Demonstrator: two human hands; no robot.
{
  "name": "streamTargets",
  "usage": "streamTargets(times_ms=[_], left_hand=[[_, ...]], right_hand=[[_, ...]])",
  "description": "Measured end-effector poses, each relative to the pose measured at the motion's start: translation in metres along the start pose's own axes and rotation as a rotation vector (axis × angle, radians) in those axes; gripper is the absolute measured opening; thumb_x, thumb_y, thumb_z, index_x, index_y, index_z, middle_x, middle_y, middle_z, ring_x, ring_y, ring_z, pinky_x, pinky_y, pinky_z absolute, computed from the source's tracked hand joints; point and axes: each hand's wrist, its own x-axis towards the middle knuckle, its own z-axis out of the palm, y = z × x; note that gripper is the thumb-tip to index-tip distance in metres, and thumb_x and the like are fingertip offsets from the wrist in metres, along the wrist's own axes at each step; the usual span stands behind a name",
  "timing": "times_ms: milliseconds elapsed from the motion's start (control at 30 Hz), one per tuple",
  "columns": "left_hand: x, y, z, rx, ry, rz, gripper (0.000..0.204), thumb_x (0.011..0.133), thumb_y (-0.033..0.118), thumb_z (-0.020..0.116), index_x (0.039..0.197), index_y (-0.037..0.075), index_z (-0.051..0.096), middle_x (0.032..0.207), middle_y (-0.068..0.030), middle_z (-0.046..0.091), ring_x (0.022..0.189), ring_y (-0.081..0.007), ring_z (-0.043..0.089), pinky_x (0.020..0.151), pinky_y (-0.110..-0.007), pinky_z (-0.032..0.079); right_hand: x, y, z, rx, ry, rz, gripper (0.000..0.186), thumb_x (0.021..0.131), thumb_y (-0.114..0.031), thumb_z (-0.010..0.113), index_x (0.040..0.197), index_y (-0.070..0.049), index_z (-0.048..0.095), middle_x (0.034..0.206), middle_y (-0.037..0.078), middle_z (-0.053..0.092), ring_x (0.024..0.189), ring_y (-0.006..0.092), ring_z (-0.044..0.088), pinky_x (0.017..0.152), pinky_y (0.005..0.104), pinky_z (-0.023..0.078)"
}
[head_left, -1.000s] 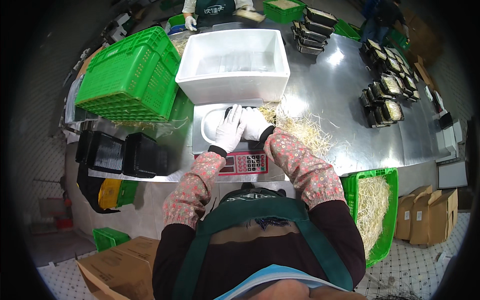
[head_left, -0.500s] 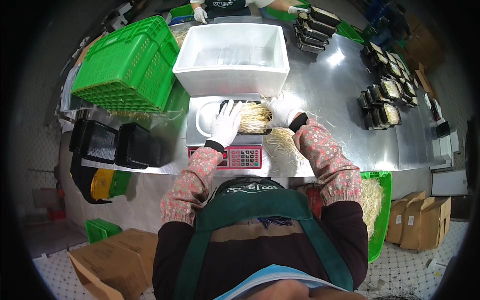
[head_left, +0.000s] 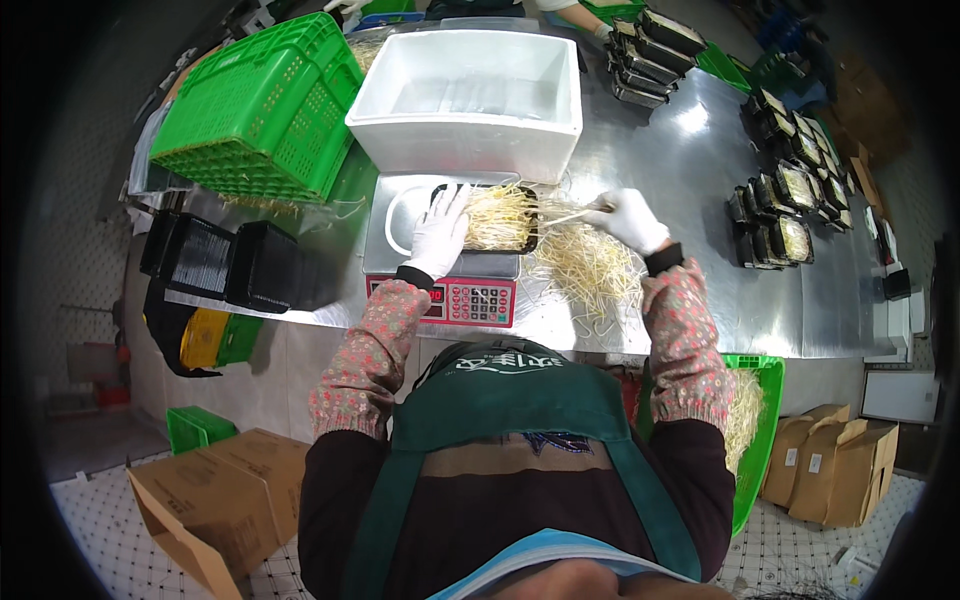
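Observation:
A black plastic tray (head_left: pixel 534 238) heaped with pale bean sprouts (head_left: pixel 497 212) rests on the metal pan of a red-fronted scale (head_left: pixel 482 303). My left hand (head_left: pixel 440 232), in a white glove, lies over the tray's left side with its fingers stretched out flat on the edge and sprouts. To the right of the tray, my white-gloved right hand (head_left: pixel 630 220) is closed in a pinch on a few long bean sprouts, which stretch from its fingertips toward the heap. Below that hand, a loose pile of bean sprouts (head_left: pixel 592 275) lies on the steel table.
Behind the scale stands a white foam box (head_left: pixel 465 150), with a green crate (head_left: pixel 250 120) to its left. Stacked black trays (head_left: pixel 200 260) lie at the table's left edge. Filled packs (head_left: pixel 785 215) stand at right, more packs (head_left: pixel 650 55) far off, near a co-worker's hand.
My right hand has drawn back rightward from the tray, pulling out a few sprouts. The loose pile shows more fully. My left hand stays at the tray's left side.

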Motion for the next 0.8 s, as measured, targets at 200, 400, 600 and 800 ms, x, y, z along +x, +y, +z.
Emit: streamTargets(times_ms=[200,400,600,800], left_hand=[[0.002,-0.023,-0.03,-0.67,0.23,-0.026,0.055,0.092,0.0,0.045,0.146,0.005,0.038,0.145,-0.0144,0.044,0.136,-0.0231,0.039,0.113,-0.035,0.029],[-0.009,-0.076,-0.063,-0.905,0.196,-0.302,0.051,0.101,0.011,0.042,0.148,-0.002,0.028,0.151,-0.0165,0.035,0.141,-0.0217,0.031,0.115,-0.032,0.025],[0.005,-0.051,-0.013,-0.59,0.094,-0.172,0.051,0.101,0.021,0.043,0.147,0.001,0.033,0.148,-0.0157,0.041,0.137,-0.0228,0.038,0.112,-0.033,0.031],[-0.01,-0.003,0.005,-0.169,0.16,0.016,0.045,0.093,0.018,0.05,0.135,0.004,0.049,0.127,-0.0194,0.056,0.115,-0.0363,0.054,0.1,-0.043,0.041]], right_hand=[[-0.047,0.064,0.015,0.432,0.078,0.304,0.022,0.085,-0.02,0.075,0.09,0.001,0.072,0.071,0.001,0.066,0.061,0.0051,0.056,0.056,0.0206,0.045],[-0.034,0.078,0.051,-0.513,0.094,0.01,0.055,0.074,-0.043,0.078,0.114,-0.008,0.065,0.108,0.016,0.067,0.098,0.0344,0.064,0.085,0.0446,0.051],[0.053,-0.076,0.11,-0.399,0.297,-0.543,0.071,0.089,-0.046,0.059,0.143,-0.005,0.039,0.146,0.021,0.041,0.136,0.0363,0.038,0.112,0.0514,0.026],[0.056,-0.077,0.17,-0.468,0.102,-0.567,0.071,0.087,-0.053,0.055,0.131,0.003,0.05,0.141,0.023,0.043,0.132,0.0405,0.037,0.108,0.0519,0.029]])
